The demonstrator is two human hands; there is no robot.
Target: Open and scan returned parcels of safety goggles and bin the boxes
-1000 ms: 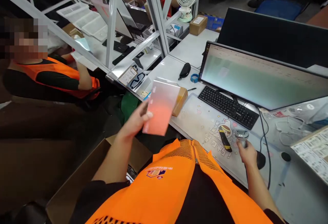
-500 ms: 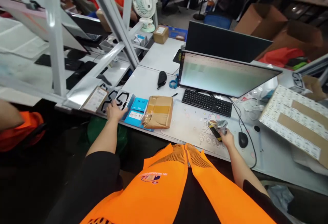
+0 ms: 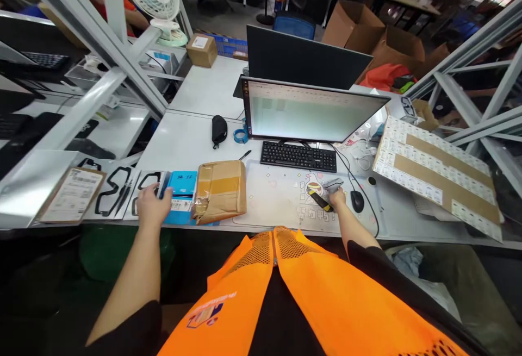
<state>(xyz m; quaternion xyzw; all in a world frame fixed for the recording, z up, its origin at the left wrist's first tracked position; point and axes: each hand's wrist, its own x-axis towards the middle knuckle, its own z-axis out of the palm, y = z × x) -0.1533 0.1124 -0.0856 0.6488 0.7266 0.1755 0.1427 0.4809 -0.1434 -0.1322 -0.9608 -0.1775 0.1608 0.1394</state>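
My left hand (image 3: pixel 151 205) rests at the desk's front edge on a flat white package printed with a black outline (image 3: pixel 147 183), fingers curled on its edge beside a blue box (image 3: pixel 182 183). A taped brown parcel (image 3: pixel 220 190) lies just right of the blue box. My right hand (image 3: pixel 336 198) is closed on a handheld barcode scanner (image 3: pixel 325 193) with a yellow and black grip, low over the desk mat (image 3: pixel 277 195).
A lit monitor (image 3: pixel 310 111) and black keyboard (image 3: pixel 298 156) stand behind the mat, a mouse (image 3: pixel 357 201) to the right. More flat packages (image 3: pixel 73 193) lie left. A label-covered cardboard sheet (image 3: pixel 434 166) lies right. Grey metal frame bars (image 3: pixel 98 35) cross the left.
The pink-orange package that my left hand held a second ago is gone from it; the hand now lies on the flat packages at the desk edge. My view has swung to the right.
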